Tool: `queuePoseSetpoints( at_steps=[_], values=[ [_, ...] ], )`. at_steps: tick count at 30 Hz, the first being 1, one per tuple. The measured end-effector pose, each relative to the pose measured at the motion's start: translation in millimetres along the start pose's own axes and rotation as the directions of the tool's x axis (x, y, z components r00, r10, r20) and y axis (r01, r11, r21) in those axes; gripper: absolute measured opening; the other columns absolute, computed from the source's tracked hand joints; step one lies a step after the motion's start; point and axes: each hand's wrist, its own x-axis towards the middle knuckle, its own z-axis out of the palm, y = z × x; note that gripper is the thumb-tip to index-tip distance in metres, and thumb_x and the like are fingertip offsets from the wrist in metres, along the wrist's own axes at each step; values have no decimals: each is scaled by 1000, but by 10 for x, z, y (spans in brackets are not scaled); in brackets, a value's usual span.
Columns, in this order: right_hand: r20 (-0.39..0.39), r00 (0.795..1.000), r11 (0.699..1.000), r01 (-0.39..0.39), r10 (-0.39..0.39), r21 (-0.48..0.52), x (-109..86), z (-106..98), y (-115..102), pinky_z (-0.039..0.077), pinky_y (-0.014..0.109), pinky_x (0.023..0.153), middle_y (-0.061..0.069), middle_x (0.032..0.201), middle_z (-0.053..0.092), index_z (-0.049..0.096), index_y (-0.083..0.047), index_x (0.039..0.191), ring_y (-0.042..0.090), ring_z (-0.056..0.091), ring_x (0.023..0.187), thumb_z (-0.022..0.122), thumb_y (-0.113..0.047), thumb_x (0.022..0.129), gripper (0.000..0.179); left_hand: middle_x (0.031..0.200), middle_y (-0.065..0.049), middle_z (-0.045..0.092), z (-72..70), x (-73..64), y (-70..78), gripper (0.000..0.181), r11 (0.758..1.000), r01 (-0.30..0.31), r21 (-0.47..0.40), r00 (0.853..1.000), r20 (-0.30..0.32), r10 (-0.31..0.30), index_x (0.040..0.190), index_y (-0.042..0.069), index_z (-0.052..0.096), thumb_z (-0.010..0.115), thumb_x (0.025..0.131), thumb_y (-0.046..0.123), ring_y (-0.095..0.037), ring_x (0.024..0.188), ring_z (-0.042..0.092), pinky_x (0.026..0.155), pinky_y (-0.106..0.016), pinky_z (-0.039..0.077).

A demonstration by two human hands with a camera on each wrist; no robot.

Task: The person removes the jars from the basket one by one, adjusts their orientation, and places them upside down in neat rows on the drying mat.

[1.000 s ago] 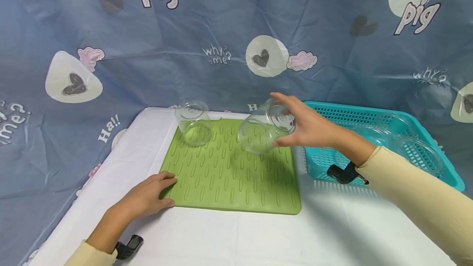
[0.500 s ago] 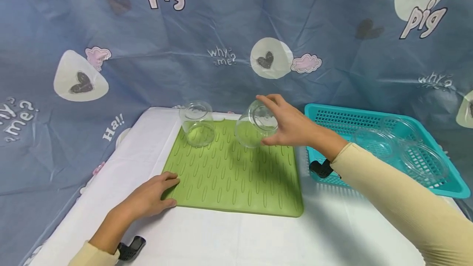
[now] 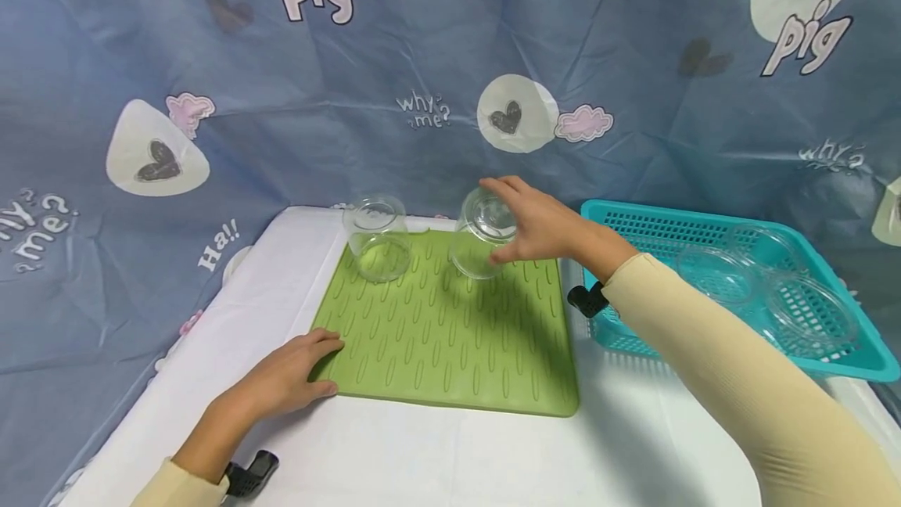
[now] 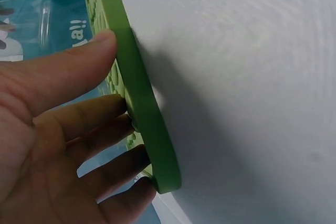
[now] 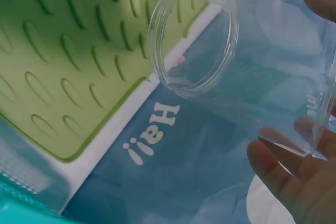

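My right hand (image 3: 545, 221) grips a clear cup (image 3: 470, 245) near its base, over the back right of a green ribbed mat (image 3: 436, 350). In the right wrist view this cup (image 5: 262, 61) is tilted slightly, its rim turned toward the mat and fingers around its base end. A second clear cup (image 3: 378, 245) stands upside down at the mat's back left corner. My left hand (image 3: 285, 374) rests at the front left of the mat. Its fingertips (image 4: 113, 106) touch the mat's edge (image 4: 142, 98) in the left wrist view, and the thumb lies along it.
A turquoise basket (image 3: 655, 219) at the right holds several more clear cups (image 3: 809, 311). White cloth (image 3: 394, 452) covers the table around the mat. Behind it hangs a blue printed curtain (image 3: 394, 155).
My right hand has carried the cup leftward and slightly turned it more upright, rim down, toward the mat beside the standing cup. The left hand has stayed on the mat's edge.
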Motion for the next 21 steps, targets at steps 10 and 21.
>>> queuePoseSetpoints(
  at_steps=[10,21],
  values=[
    [-24,999,999,-42,42,10,118,16,50,50,52,102,13,155,33,18,-21,160,32,56,122,82,-45,75,109,142,-18,53,-22,-3,-6,62,1000,-17,15,1000,0,17,136,-1,56,79,83,25,-42,128,54,105,-57,47],
    [-17,997,992,-71,73,103,236,209,14,46,55,105,18,154,33,19,-24,159,34,48,131,84,-41,74,109,144,-18,51,7,-12,-19,66,1000,0,2,1000,11,0,138,-1,53,78,84,27,-43,131,51,106,-57,46]
  ],
)
